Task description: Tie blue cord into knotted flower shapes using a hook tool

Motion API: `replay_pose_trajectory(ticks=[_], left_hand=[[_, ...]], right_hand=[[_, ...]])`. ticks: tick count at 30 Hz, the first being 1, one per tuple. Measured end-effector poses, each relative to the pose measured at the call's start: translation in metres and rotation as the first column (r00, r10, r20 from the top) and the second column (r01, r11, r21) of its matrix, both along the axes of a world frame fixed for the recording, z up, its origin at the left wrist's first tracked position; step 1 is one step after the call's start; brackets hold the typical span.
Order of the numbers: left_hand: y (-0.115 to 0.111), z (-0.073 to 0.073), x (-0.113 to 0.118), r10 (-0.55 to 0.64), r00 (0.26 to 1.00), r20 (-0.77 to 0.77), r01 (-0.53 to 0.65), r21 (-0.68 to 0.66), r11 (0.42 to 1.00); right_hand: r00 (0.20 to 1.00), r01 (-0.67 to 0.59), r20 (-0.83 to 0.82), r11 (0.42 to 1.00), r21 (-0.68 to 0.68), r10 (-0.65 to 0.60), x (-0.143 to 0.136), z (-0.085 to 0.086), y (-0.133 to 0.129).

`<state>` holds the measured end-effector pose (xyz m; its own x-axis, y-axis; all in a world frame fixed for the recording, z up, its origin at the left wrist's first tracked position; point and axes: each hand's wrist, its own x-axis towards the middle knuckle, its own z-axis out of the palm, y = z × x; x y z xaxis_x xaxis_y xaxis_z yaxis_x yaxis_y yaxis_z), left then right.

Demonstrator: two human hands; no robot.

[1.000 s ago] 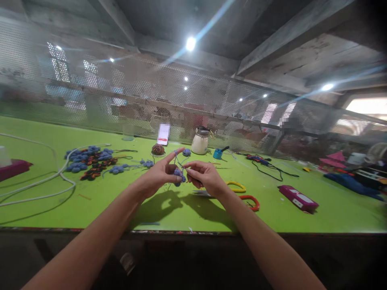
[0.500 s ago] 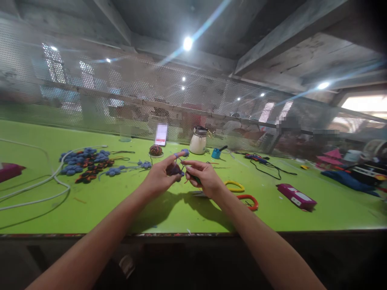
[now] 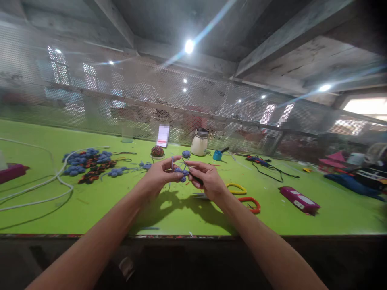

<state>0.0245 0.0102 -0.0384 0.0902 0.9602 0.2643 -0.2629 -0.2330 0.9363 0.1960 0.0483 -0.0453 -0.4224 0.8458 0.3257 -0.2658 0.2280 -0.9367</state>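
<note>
Between thumb and fingers, my left hand (image 3: 160, 174) pinches a small blue crochet piece (image 3: 182, 174), with blue yarn looped over its raised index finger. My right hand (image 3: 205, 177) is closed around a crochet hook (image 3: 185, 162), whose thin tip points at the piece; its dark handle is mostly hidden in the palm. A ball of blue yarn (image 3: 186, 154) lies just beyond the hands. Under and beside my right wrist are scissors with one yellow handle (image 3: 237, 188) and one orange handle (image 3: 250, 204).
Blue and dark-orange crochet flowers (image 3: 87, 161) are heaped at left near a white cable (image 3: 65, 183). Behind stand a multicoloured yarn ball (image 3: 157, 152), a phone (image 3: 162, 135), a cream jug (image 3: 199, 144) and a blue pot (image 3: 217, 155). A purple box (image 3: 299, 200) lies at right.
My left hand has turned, so the blue piece shows more clearly past its thumb. My right hand stays close with the hook. The whole view has shifted slightly.
</note>
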Motion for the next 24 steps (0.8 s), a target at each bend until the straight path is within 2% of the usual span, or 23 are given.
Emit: replay_pose_trajectory(ticks=[6, 11, 17, 24], left_hand=[[0.0, 0.002, -0.004, -0.024, 1.0, 0.009, 0.024, -0.064, 0.998], [0.0, 0.004, -0.004, 0.0, 1.0, -0.011, 0.0, -0.077, 0.997], [-0.001, 0.003, -0.004, 0.01, 0.994, -0.108, -0.006, 0.034, 0.999], [-0.001, 0.004, -0.003, 0.034, 0.987, -0.159, -0.031, 0.018, 0.999]], right_hand=[[0.994, 0.031, 0.097, 0.986, 0.163, -0.048, 0.007, 0.004, 0.004], [0.981, -0.037, 0.193, 0.968, 0.25, -0.012, 0.014, 0.006, 0.008], [0.964, -0.075, 0.264, 0.959, 0.273, 0.0, 0.018, 0.007, 0.009], [0.96, -0.102, 0.279, 0.957, 0.27, 0.023, 0.02, 0.008, 0.01]])
